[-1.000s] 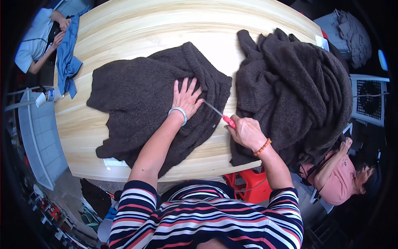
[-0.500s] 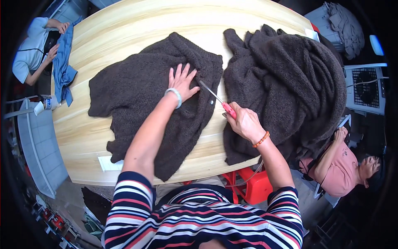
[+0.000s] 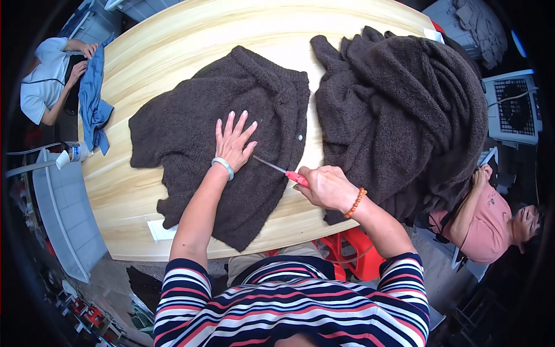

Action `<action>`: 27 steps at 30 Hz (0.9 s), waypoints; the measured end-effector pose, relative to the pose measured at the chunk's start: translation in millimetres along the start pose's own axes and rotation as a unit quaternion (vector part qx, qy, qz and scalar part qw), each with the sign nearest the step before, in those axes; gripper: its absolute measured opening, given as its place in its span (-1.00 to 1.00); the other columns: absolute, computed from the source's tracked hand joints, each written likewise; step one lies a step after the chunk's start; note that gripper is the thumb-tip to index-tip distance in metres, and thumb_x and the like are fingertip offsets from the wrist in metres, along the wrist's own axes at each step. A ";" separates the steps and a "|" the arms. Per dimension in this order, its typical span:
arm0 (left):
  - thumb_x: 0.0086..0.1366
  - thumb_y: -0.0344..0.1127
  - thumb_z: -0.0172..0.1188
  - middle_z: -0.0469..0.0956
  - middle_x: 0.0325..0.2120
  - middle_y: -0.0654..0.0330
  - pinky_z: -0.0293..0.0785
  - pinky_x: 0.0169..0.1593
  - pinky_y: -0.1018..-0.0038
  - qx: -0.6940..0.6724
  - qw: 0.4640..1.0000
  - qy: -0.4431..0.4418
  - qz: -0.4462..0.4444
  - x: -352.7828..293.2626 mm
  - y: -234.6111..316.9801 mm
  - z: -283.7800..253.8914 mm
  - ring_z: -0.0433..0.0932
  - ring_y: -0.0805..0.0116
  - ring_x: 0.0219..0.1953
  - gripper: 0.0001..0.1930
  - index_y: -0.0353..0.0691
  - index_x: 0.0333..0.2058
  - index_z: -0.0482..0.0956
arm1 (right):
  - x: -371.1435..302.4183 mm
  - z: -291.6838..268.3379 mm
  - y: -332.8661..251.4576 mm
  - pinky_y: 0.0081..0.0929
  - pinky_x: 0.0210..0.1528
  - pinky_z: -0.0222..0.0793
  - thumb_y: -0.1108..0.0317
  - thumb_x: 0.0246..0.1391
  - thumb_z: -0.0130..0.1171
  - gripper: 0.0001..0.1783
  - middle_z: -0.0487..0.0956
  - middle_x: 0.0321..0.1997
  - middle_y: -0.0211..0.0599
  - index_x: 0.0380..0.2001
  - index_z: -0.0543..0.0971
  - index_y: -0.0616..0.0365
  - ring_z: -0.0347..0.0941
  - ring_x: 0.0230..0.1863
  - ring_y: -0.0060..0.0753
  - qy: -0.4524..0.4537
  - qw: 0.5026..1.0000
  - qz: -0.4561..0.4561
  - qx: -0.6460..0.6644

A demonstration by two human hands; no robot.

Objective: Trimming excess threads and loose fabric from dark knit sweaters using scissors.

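Observation:
A dark brown knit cardigan [image 3: 191,127] lies spread on the wooden table, a small pale button [image 3: 300,137] showing near its right edge. My left hand [image 3: 234,147] rests flat on the knit, fingers spread and holding nothing. My right hand [image 3: 328,188] is closed around the red handle of a tool [image 3: 297,177] with a long, thin metal shaft. Its tip reaches over the cardigan, close to my left thumb. Whether the shaft has one blade or two cannot be made out. Right of the cardigan sits a large heap of dark brown knitwear [image 3: 399,115].
A co-worker handles blue cloth [image 3: 92,98] at the table's left edge. Another person in pink [image 3: 483,228] sits at the right. A red stool [image 3: 358,254] stands below the near edge. Grey bins [image 3: 63,214] line the left side. A white paper [image 3: 162,229] lies partly under the cardigan.
My left hand has slid down and slightly left across the cardigan, still flat. My right hand, with the red-handled tool, has moved nearer to me and left, following it.

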State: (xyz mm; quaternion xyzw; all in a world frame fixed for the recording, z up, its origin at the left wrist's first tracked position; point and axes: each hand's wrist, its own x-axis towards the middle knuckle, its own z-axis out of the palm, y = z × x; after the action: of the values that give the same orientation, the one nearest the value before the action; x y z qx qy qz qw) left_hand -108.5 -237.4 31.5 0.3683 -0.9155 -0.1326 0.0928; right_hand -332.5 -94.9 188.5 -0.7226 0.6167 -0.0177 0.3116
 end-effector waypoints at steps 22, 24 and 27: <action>0.24 -0.10 0.16 0.08 0.36 0.22 -0.33 0.38 -0.12 0.010 0.999 -0.002 -0.035 26.9 21.2 10.3 -0.14 0.02 0.43 -0.47 0.00 0.19 0.38 | 26.2 7.7 19.2 -0.08 -0.34 0.46 0.19 0.14 0.11 -0.73 0.55 -0.59 0.05 -0.36 0.49 0.22 0.56 -0.44 0.11 0.089 0.991 0.101 -0.022; 0.26 -0.08 0.14 0.09 0.35 0.22 -0.36 0.39 -0.13 0.010 1.000 0.003 -0.026 28.6 22.1 10.8 -0.16 0.00 0.43 -0.50 0.07 0.18 0.41 | 24.3 8.5 22.4 -0.09 -0.34 0.47 0.19 0.14 0.11 -0.73 0.55 -0.60 0.04 -0.38 0.50 0.23 0.56 -0.44 0.09 0.075 0.992 0.099 -0.027; 0.26 -0.09 0.14 0.11 0.34 0.23 -0.37 0.39 -0.13 -0.008 0.999 -0.013 -0.034 28.6 22.0 10.8 -0.17 -0.02 0.43 -0.53 0.13 0.16 0.44 | 30.4 1.9 22.7 -0.10 -0.34 0.47 0.19 0.14 0.11 -0.72 0.55 -0.60 0.03 -0.39 0.50 0.23 0.57 -0.43 0.08 0.071 0.991 0.108 -0.031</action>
State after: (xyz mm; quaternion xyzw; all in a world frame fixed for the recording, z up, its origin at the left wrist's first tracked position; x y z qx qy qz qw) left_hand -146.0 -240.3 30.2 0.3963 -0.9027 -0.1478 0.0793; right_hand -344.4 -122.5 165.4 -0.6580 0.7123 -0.0160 0.2440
